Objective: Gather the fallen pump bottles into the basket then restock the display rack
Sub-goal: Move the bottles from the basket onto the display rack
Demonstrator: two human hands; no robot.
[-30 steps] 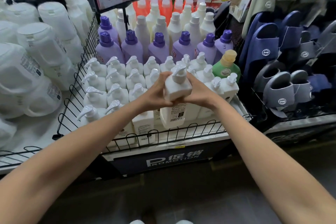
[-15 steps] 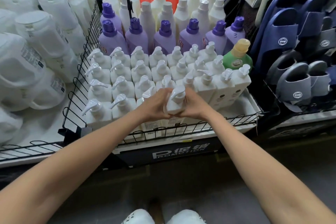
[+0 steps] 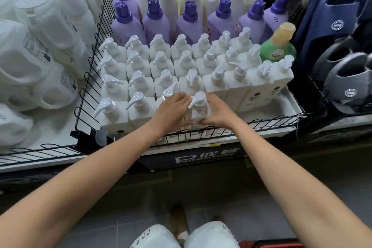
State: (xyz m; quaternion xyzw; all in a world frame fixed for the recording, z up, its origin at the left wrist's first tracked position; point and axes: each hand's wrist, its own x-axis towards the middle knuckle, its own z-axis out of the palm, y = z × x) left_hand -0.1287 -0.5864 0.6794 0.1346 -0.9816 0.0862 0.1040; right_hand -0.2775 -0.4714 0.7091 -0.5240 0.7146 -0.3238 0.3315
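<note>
A white pump bottle (image 3: 198, 104) stands upright in the front row of the display rack (image 3: 261, 122), just behind the wire front rail. My left hand (image 3: 173, 109) grips its left side and my right hand (image 3: 216, 111) grips its right side. Several rows of matching white pump bottles (image 3: 161, 62) fill the rack behind and to the left. To the right of the held bottle the front row is bare white shelf. A sliver of the red basket (image 3: 269, 243) shows at the bottom edge.
Purple-capped bottles (image 3: 189, 18) and tall white bottles stand behind the pump bottles, with a green bottle (image 3: 278, 46) at the right. Large white jugs (image 3: 36, 46) fill the left shelf beyond a black wire divider (image 3: 90, 74). Slippers (image 3: 342, 74) hang on the right.
Both hands have lowered the pump bottle from above the rows into the front row of the rack. The camera has tilted downward.
</note>
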